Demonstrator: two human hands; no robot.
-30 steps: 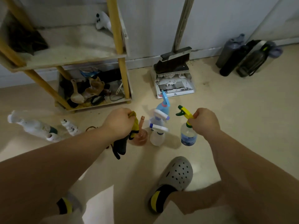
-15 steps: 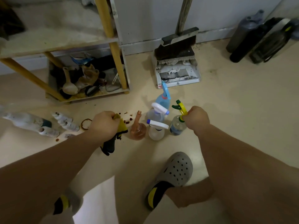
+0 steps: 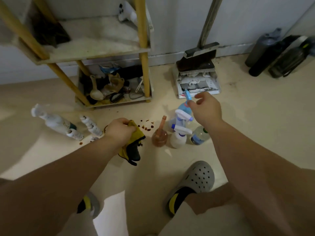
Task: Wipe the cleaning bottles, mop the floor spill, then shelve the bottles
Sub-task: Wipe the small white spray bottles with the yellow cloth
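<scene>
Head view: left hand [image 3: 121, 132] clenches the cloth [image 3: 131, 148] left of the orange bottle [image 3: 159, 136], ready to wipe; spill [image 3: 146, 127] lies just behind it; right hand [image 3: 207, 110], fingers [image 3: 200, 96] loose, hovers at the blue bottle [image 3: 182, 107] behind-right (contact unclear), having released the clear bottle [image 3: 199, 136], now standing to the right.

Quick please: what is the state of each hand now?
Left hand: closed on the cloth.
Right hand: open, holding nothing, at the blue bottle.
</scene>
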